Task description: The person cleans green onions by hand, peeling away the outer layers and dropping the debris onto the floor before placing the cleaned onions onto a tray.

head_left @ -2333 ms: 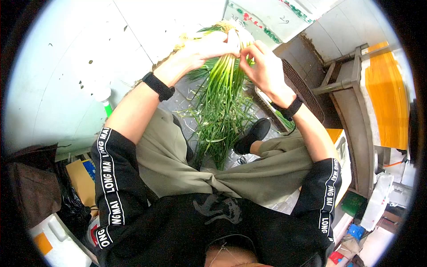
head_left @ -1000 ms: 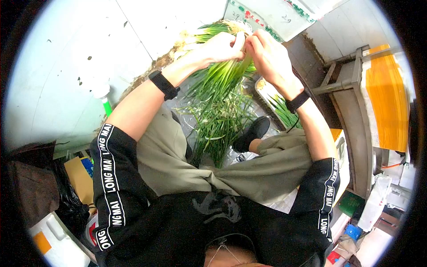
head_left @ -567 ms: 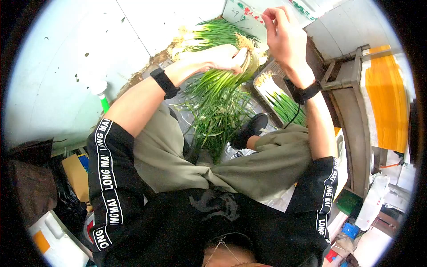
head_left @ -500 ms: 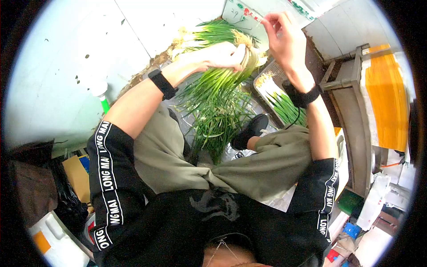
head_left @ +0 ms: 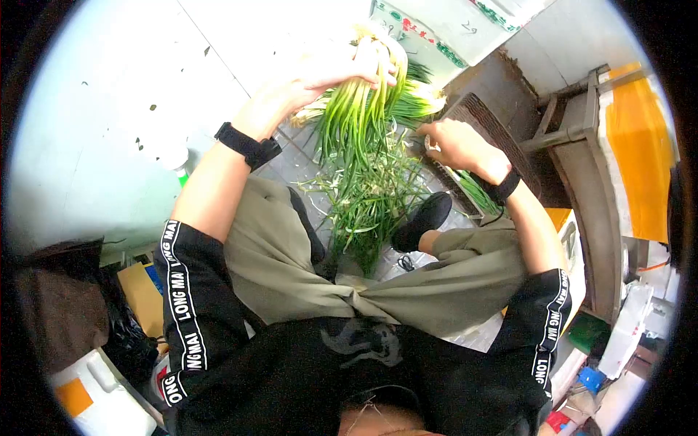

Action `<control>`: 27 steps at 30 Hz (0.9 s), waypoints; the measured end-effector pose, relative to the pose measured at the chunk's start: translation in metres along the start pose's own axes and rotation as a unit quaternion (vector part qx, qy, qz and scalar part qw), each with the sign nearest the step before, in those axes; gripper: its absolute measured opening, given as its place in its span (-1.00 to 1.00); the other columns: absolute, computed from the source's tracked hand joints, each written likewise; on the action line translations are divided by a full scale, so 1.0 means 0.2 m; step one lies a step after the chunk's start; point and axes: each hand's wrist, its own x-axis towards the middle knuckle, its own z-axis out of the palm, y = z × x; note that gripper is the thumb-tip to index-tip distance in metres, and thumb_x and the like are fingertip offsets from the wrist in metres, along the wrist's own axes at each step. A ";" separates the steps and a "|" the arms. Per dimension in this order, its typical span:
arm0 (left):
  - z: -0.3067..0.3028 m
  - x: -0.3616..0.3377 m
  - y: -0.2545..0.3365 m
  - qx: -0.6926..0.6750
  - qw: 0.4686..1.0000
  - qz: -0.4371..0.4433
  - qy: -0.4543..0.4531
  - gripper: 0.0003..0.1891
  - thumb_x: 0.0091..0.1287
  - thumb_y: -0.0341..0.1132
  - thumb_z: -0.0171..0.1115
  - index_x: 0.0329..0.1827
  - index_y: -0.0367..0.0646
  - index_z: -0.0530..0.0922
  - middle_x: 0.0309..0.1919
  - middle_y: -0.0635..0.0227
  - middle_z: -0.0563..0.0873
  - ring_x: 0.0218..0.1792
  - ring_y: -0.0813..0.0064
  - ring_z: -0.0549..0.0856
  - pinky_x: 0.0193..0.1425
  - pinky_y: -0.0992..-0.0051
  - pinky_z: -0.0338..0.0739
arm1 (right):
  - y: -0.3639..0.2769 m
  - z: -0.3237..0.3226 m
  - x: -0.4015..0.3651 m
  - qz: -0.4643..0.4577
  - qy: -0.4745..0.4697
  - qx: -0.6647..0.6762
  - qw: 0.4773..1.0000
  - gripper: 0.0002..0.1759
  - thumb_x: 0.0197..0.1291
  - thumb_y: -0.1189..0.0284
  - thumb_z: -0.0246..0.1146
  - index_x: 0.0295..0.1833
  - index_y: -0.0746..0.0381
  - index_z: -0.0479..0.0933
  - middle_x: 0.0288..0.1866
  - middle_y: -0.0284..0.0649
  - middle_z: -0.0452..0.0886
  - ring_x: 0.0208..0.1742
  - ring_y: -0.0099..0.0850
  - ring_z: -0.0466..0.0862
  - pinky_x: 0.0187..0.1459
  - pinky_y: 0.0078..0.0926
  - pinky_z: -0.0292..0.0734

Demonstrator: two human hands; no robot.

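Note:
My left hand (head_left: 367,67) is wrapped round a bunch of green onions (head_left: 356,116), its pale root ends up and the green leaves hanging down. To the right, my right hand (head_left: 456,144) is closed beside the bunch, its thumb and fingers pressed together; what they hold, if anything, is too small to make out. Below the bunch a loose heap of green leaves (head_left: 371,207) lies on the floor between my feet. More green onions (head_left: 422,102) lie behind the held bunch. A crate (head_left: 494,131) stands on the right, partly hidden by my right hand.
White boxes (head_left: 443,33) with printed marks stand at the back. A pale wall (head_left: 109,109) runs along the left. On the right is a metal frame (head_left: 582,138) with an orange-striped box (head_left: 636,160). My dark shoe (head_left: 423,221) is beside the heap.
My left hand has raised the bunch, which now hangs more upright. My right hand has come down from above the crate to beside the leaves. The view has shifted slightly.

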 end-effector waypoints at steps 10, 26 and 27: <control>0.12 -0.04 0.13 0.299 0.953 -0.021 -0.049 -0.72 0.29 -0.23 0.27 -0.01 -0.15 0.64 -0.15 0.34 0.73 -0.09 0.49 0.66 0.11 0.46 0.51 | -0.08 -0.14 0.09 -0.064 0.249 0.303 0.918 -0.37 0.10 0.01 0.49 0.11 0.26 0.60 -0.18 -0.17 0.71 -0.34 -0.43 0.65 -0.20 -0.39 0.58; 0.12 0.06 -0.08 0.218 0.959 0.023 0.181 -0.61 0.38 -0.25 0.30 0.18 -0.29 0.60 -0.04 0.28 0.77 -0.01 0.52 0.71 0.18 0.46 0.56 | -0.25 -0.17 0.17 0.053 0.349 0.287 0.890 -0.56 0.19 0.11 0.37 -0.05 0.28 0.68 -0.31 -0.11 0.75 -0.29 -0.34 0.74 -0.18 -0.37 0.63; 0.10 0.07 -0.10 0.219 0.959 0.024 0.180 -0.61 0.38 -0.25 0.30 0.18 -0.29 0.60 -0.04 0.28 0.77 -0.01 0.52 0.71 0.18 0.46 0.56 | -0.26 -0.17 0.17 0.043 0.340 0.294 0.892 -0.55 0.20 0.10 0.37 -0.04 0.28 0.68 -0.30 -0.11 0.74 -0.25 -0.33 0.75 -0.19 -0.36 0.63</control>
